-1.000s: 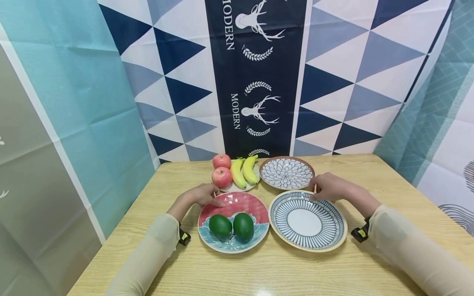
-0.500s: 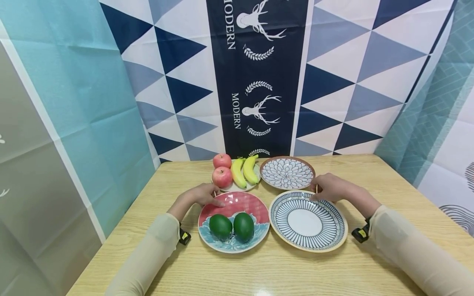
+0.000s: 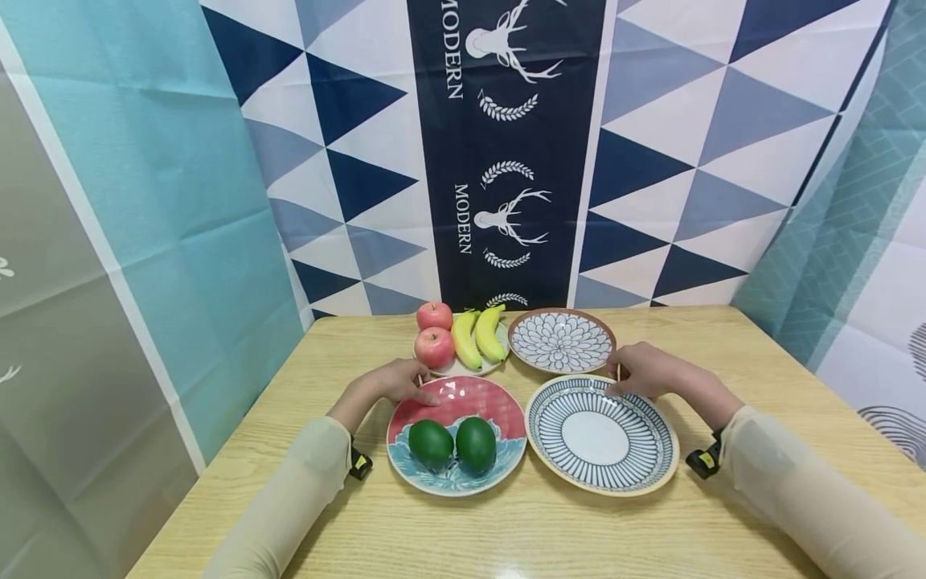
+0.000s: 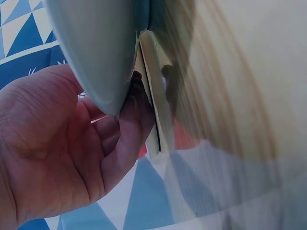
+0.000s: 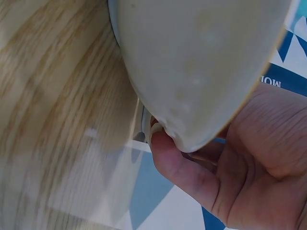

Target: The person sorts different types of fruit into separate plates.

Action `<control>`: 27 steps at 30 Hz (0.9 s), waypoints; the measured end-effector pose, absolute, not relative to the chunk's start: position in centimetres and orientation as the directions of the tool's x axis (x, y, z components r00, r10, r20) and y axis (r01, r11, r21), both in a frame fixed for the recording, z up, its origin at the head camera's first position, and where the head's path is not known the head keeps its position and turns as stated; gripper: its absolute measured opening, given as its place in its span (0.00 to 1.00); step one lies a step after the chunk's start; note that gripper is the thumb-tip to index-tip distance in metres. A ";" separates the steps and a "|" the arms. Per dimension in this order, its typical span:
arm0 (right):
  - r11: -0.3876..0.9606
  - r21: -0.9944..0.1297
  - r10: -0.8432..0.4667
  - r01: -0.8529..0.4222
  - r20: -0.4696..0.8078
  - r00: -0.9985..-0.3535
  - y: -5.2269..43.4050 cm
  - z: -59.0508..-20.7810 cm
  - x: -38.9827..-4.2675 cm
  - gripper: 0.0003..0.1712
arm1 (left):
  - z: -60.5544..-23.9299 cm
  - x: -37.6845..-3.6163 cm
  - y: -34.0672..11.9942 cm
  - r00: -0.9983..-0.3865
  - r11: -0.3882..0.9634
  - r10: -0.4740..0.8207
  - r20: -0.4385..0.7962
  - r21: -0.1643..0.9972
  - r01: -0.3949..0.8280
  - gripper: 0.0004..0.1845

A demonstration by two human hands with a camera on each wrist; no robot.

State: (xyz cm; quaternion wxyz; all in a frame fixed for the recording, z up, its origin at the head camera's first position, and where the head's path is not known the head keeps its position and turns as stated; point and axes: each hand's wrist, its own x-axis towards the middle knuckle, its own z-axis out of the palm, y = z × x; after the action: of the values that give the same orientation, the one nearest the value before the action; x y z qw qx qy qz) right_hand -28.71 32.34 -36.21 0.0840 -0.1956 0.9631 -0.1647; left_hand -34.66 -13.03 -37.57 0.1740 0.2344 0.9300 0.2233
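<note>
Head view: wooden table (image 3: pixel 550 531). Left hand (image 3: pixel 394 383) grips the far-left rim of the red plate (image 3: pixel 473 400), thumb lying on top of the rim. Two green fruits (image 3: pixel 454 442) sit side by side on the near half of that plate, apart from the hand. Right hand (image 3: pixel 644 370) grips the far-right rim of the striped plate (image 3: pixel 600 434), fingers curled over the edge. Both plates rest on the table, side by side, nearly touching. Behind them: a small plate with two apples (image 3: pixel 435 338) and bananas (image 3: pixel 479 336), just beyond the left hand; a flower-pattern plate (image 3: pixel 561 341), just left of the right hand.

Left wrist view: hand (image 4: pixel 57 143) close to the lens, fingers (image 4: pixel 132 129) curled under the pale underside of the red plate (image 4: pixel 96 48); the rim sits in the crook of the fingers. The small plate's edge (image 4: pixel 156 96) lies just beyond the fingertips.

Right wrist view: hand (image 5: pixel 240 163) with fingers (image 5: pixel 177 163) hooked under the cream underside of the striped plate (image 5: pixel 192 62), rim pressed against them; table grain (image 5: pixel 53 110) below.
</note>
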 end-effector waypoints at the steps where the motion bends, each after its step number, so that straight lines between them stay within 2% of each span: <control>1: 0.869 -0.348 -0.407 -0.352 -0.096 -0.908 32.3 -36.2 -28.7 0.10 | -37.6 -34.7 -13.0 -0.830 0.790 0.513 -0.219 0.498 0.357 0.16; 15: 0.870 -0.362 -0.400 -0.336 -0.118 -0.909 32.3 -36.1 -28.6 0.10 | -37.2 -34.3 -13.1 -0.834 0.818 0.502 -0.228 0.439 0.372 0.19; 27: 0.870 -0.361 -0.399 -0.336 -0.115 -0.910 32.3 -36.1 -28.5 0.10 | -35.8 -33.9 -13.6 -0.841 0.839 0.472 -0.265 0.429 0.336 0.19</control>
State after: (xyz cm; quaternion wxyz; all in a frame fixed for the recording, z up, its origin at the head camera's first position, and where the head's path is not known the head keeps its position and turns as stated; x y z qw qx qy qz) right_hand -28.50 32.26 -36.10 0.0935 -0.1910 0.9624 -0.1692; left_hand -33.90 -13.56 -35.85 0.1830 0.2145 0.9412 0.1860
